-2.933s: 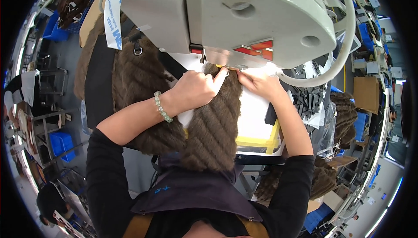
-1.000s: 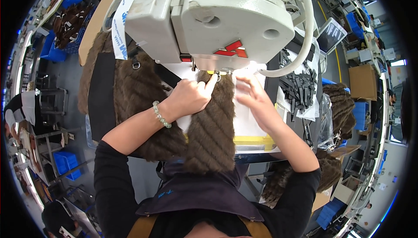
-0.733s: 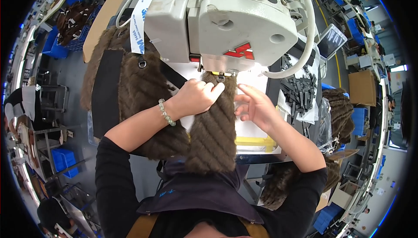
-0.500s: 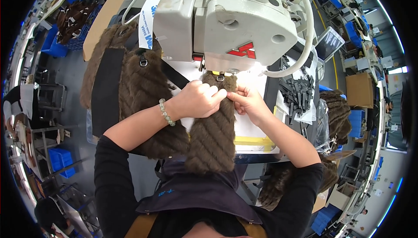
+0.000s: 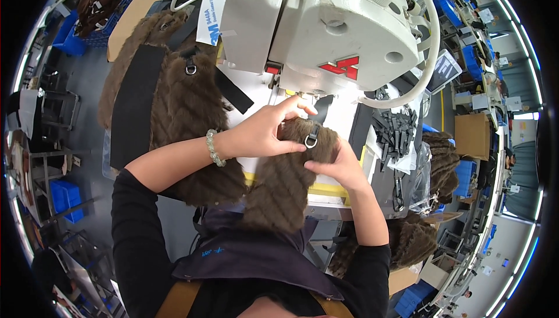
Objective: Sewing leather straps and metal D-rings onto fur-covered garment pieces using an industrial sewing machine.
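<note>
A brown fur strip point(image 5: 278, 187) hangs toward me over the table's front edge, below the sewing machine head point(image 5: 349, 24). Near its upper end, a metal D-ring point(image 5: 311, 142) sits on a short black tab. My left hand point(image 5: 265, 130) grips the strip's upper left side, its thumb lying across the fur and its fingers over the top edge. At the right side my right hand point(image 5: 343, 169) holds the same strip, thumb in front and fingers mostly hidden behind it. The needle area lies just beyond my left fingertips.
More brown fur pieces point(image 5: 183, 108) lie to the left with a wide black band point(image 5: 135, 105) and another D-ring. A black strap point(image 5: 233, 89) reaches toward the machine. Small black strips point(image 5: 395, 126) are piled at right. A white cable point(image 5: 432, 56) curves beside the machine.
The fur strip's upper end has come away from the needle area toward me and slightly right. My hands have moved from a close pinch to holding its two sides.
</note>
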`<control>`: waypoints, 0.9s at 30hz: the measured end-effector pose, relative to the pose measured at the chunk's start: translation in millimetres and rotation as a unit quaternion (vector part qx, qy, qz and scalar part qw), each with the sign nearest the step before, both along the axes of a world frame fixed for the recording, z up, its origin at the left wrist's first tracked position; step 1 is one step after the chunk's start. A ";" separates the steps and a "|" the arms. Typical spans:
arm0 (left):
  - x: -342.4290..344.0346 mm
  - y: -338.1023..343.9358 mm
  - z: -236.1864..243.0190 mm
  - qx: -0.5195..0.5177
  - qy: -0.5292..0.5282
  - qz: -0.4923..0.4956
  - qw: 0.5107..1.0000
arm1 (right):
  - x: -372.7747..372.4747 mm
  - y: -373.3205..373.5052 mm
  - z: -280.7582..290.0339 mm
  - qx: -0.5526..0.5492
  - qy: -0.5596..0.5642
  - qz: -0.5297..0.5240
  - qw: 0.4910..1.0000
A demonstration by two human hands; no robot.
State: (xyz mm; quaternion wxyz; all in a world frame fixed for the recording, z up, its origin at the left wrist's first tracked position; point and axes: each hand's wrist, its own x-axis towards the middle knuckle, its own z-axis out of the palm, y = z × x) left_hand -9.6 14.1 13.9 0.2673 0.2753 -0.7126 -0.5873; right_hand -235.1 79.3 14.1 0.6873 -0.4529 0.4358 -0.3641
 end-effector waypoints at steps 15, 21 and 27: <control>5.6 3.8 10.6 0.077 0.016 -0.029 0.996 | 17.4 10.3 7.0 -0.087 0.031 -0.079 0.993; 10.1 5.3 12.1 0.074 0.019 -0.063 0.995 | 14.8 16.0 9.7 -0.085 -0.004 -0.076 0.994; 3.6 6.4 -5.7 -0.001 0.127 -0.054 0.990 | 15.5 15.8 3.1 -0.036 -0.046 -0.067 0.996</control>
